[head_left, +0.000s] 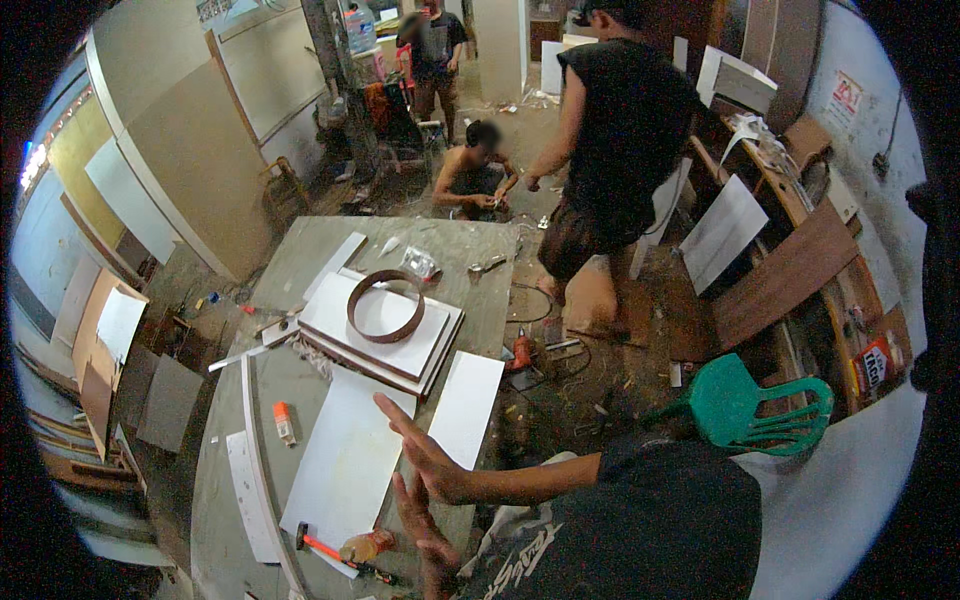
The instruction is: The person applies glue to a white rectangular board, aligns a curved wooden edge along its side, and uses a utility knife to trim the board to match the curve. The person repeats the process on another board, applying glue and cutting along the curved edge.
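My right hand [432, 455] is held over the table [470, 240], its fingers stretched out and nothing in it. Below it my left hand [425, 525] is raised too, fingers extended, empty. The palms seem to face each other, apart. Beneath them lies a white panel [345, 450]; a smaller white panel [468, 408] is to the right. Near my left hand are a hammer [330, 550] with an orange and black handle and a yellowish container [366, 546]. Farther off, a brown ring [355, 312] rests on a stack of white boards [312, 318] with brown edges.
An orange-and-white bottle [284, 424] lies beside a long pale strip [258, 460]. A clear plastic bag [421, 263] and a metal tool [488, 264] are farther back. A red power tool [521, 352] and a green chair [730, 400] are to the right. Several people are beyond the table.
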The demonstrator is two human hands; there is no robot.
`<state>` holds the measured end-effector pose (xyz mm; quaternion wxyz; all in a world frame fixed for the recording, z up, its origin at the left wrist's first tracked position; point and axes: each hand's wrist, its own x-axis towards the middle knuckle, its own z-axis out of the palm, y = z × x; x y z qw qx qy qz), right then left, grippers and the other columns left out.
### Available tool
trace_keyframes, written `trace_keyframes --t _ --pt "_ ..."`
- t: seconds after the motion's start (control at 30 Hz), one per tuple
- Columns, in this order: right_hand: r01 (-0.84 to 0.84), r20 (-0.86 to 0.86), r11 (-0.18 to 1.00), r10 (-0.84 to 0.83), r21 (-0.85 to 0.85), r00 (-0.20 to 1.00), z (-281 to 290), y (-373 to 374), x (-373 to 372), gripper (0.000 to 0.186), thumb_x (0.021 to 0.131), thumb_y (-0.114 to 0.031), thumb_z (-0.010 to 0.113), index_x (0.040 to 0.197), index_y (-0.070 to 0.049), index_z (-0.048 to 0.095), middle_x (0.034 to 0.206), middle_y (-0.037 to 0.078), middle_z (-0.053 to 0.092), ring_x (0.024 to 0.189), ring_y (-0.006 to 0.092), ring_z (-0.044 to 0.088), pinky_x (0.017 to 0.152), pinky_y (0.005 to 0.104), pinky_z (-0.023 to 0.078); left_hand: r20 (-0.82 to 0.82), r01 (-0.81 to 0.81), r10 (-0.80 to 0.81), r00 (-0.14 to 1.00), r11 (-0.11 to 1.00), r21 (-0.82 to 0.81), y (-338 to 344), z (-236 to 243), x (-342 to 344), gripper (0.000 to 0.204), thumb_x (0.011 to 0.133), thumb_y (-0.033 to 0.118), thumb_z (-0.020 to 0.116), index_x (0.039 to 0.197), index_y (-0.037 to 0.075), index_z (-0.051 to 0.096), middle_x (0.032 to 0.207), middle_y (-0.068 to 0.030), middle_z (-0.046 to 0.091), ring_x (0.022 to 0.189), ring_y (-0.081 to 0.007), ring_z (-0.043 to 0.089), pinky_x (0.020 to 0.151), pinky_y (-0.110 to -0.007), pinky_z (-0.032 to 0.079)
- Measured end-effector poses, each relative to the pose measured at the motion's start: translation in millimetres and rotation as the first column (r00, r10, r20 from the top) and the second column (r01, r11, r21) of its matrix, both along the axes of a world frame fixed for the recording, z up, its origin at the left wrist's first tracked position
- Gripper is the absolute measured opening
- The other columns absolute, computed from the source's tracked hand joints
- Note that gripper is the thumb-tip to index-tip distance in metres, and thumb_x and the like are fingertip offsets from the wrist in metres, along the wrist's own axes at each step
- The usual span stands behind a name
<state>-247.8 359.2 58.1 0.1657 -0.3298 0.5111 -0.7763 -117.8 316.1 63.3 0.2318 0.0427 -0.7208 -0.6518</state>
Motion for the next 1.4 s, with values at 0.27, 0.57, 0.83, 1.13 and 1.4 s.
trace_keyframes --t 0.27,0.57,0.83,1.13,1.4 --pt "0.1 -0.259 0.987 -0.065 0.123 0.964 -5.4 30.8 7.8 0.104 0.097 -0.079 0.028 0.164 -0.003 0.005 0.172 0.02 0.006 0.159 0.0348 0.005 0.127 0.0461 0.008 0.143 -0.131 0.082 0.986 0.916 0.38 -5.2 2.3 -25.9 0.087 0.092 0.022 0.08 0.156 0.004 0.025 0.143 -0.0253 0.054 0.119 -0.0285 0.065 0.094 -0.036 0.057" --pt "0.184 -0.354 0.963 -0.105 0.195 0.929 -40.6 55.5 14.2 0.1 0.1 -0.075 0.026 0.163 0.0 0.008 0.17 0.024 0.011 0.158 0.0389 0.01 0.126 0.0469 0.012 0.178 0.083 -0.158 0.971 0.926 0.368 -6.5 -8.9 -38.4 0.101 0.078 0.031 0.092 0.153 0.006 0.03 0.134 -0.0209 0.058 0.1 -0.0225 0.069 0.084 -0.031 0.059" --pt "0.266 -0.131 0.943 -0.244 0.201 0.961 -47.2 81.2 19.8 0.093 0.102 -0.069 0.035 0.161 0.0 0.018 0.165 0.021 0.023 0.149 0.033 0.031 0.12 0.0459 0.027 0.128 0.218 -0.287 0.949 0.894 0.392 11.0 -23.5 -63.5 0.083 0.085 0.009 0.085 0.151 0.005 0.034 0.126 -0.017 0.061 0.096 -0.0181 0.067 0.085 -0.03 0.057" --pt "0.298 -0.235 0.908 -0.234 0.293 0.943 -44.9 94.2 45.4 0.072 0.098 -0.02 0.065 0.159 -0.006 0.029 0.134 0.015 0.062 0.116 0.0258 0.064 0.105 0.0427 0.046 0.123 0.018 -0.093 0.988 0.861 0.509 -10.7 -38.6 -21.9 0.09 0.079 -0.006 0.079 0.155 0.006 0.031 0.135 -0.0193 0.057 0.091 -0.0153 0.067 0.082 -0.028 0.056" --pt "-0.142 -0.409 0.953 0.245 0.266 0.879 -54.2 75.6 66.8 0.084 0.088 -0.004 0.075 0.159 -0.007 0.03 0.118 0.014 0.069 0.111 0.027 0.069 0.1 0.0386 0.053 0.182 -0.157 0.061 0.981 0.801 0.578 -39.8 -60.0 62.7 0.098 0.073 -0.003 0.084 0.154 0.003 0.03 0.139 -0.0262 0.053 0.093 -0.0214 0.07 0.081 -0.031 0.061"
